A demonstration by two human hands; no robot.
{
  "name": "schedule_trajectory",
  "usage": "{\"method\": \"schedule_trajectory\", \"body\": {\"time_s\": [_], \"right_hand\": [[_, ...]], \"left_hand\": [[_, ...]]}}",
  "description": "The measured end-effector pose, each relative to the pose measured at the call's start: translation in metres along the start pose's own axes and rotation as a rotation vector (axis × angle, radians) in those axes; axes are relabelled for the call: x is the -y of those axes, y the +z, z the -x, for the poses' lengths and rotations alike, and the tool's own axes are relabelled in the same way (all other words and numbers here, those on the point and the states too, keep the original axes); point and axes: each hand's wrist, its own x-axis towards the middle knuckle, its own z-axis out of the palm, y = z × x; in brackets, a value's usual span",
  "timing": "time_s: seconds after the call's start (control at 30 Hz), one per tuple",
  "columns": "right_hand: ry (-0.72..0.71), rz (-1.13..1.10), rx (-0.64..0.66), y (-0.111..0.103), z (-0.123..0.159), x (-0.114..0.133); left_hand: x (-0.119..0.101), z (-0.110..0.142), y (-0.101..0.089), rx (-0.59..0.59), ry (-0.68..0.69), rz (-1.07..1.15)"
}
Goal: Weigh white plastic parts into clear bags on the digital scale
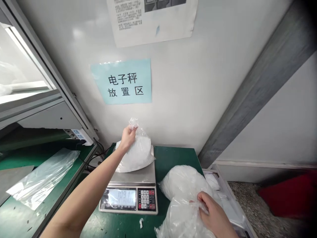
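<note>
My left hand (128, 136) is closed around the gathered neck of a clear plastic bag (137, 153) filled with white material. The filled part of this bag is over the metal pan of a digital scale (128, 200), whose display is lit. On the right, my right hand (210, 211) pinches the plastic of another filled bag (184, 215). Just behind that one is a similar white bag (184, 180), and the two touch. What exactly the bags contain cannot be made out through the plastic.
The scale stands on a green table (173, 155) against a white wall with a blue sign (122, 81). At left, a flat clear plastic bag (47, 177) lies on another green bench. A slanted grey beam (247, 92) and a crate (230, 198) are to the right.
</note>
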Motion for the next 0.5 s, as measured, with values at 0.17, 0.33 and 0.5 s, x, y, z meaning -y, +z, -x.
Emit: {"method": "schedule_trajectory", "body": {"time_s": [0.17, 0.33, 0.5], "right_hand": [[0.026, -0.013, -0.003, -0.003, 0.000, 0.004], [0.071, -0.031, -0.016, -0.004, -0.001, 0.004], [0.114, -0.072, 0.041, 0.000, -0.003, -0.010]], "left_hand": [[-0.047, -0.034, 0.057, 0.018, 0.045, 0.151], [-0.059, -0.062, 0.136, 0.179, 0.098, 0.208], [-0.044, -0.065, 0.206, 0.416, 0.101, 0.162]]}}
